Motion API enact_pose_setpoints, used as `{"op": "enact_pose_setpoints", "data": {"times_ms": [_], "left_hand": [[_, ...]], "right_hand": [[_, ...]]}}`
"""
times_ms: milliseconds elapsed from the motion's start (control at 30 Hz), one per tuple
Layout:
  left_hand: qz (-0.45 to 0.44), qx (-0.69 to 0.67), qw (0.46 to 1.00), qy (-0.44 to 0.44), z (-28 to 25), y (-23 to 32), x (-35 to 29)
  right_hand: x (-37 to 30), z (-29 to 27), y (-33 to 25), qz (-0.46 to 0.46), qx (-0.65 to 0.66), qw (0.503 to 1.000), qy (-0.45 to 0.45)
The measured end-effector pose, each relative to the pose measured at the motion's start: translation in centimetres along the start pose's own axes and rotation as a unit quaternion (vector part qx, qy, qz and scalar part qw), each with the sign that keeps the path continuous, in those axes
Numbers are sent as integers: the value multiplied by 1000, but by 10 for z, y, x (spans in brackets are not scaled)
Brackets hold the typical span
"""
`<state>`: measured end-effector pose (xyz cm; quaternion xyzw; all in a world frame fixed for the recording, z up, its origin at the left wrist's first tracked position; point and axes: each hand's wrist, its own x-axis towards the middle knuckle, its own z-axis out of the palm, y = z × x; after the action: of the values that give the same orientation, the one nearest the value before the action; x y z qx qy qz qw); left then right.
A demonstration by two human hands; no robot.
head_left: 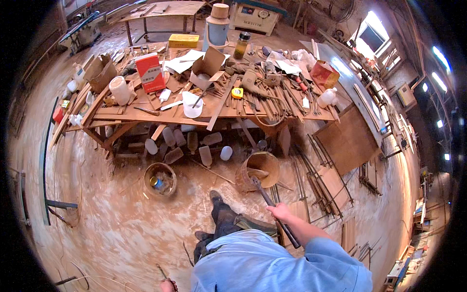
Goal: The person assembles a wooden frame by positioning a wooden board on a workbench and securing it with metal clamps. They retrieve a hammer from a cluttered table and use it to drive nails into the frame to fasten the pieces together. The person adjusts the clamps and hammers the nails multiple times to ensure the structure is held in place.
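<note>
My right hand (279,212) is closed round a long dark tool (288,234) with a metal head. It slants away from me, and the head is at the near rim of a tan bucket (242,176). A pale, rounded piece shows inside that bucket. At the lower edge, my left hand (168,286) is partly cut off by the picture. Its fingers seem curled about a thin, stick-like thing (161,271), too small to name. My legs and feet stand between the two hands and the workbench.
A cluttered wooden workbench (160,117) stands ahead, holding wood strips, a red-white box (151,73), a white jug (192,104) and a yellow tape measure (237,93). Plastic bottles lie beneath. A debris bucket (146,181) stands left; metal bars (311,180) and boards lean right.
</note>
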<state>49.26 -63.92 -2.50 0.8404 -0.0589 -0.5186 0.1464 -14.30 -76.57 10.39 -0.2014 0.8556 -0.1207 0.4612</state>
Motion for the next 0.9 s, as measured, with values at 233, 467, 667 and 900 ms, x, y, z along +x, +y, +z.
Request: {"op": "enact_pose_setpoints", "data": {"times_ms": [233, 467, 667, 900], "left_hand": [[210, 464, 860, -17, 48, 81, -27], [77, 90, 992, 34, 131, 168, -63], [153, -18, 988, -25, 203, 288, -132], [157, 35, 987, -20, 237, 337, -160]], "right_hand": [[49, -55, -117, -103, 61, 989, 85], [129, -167, -310, -300, 247, 917, 91], [190, -171, -315, -230, 155, 955, 104], [228, -162, -319, -249, 17, 961, 119]]}}
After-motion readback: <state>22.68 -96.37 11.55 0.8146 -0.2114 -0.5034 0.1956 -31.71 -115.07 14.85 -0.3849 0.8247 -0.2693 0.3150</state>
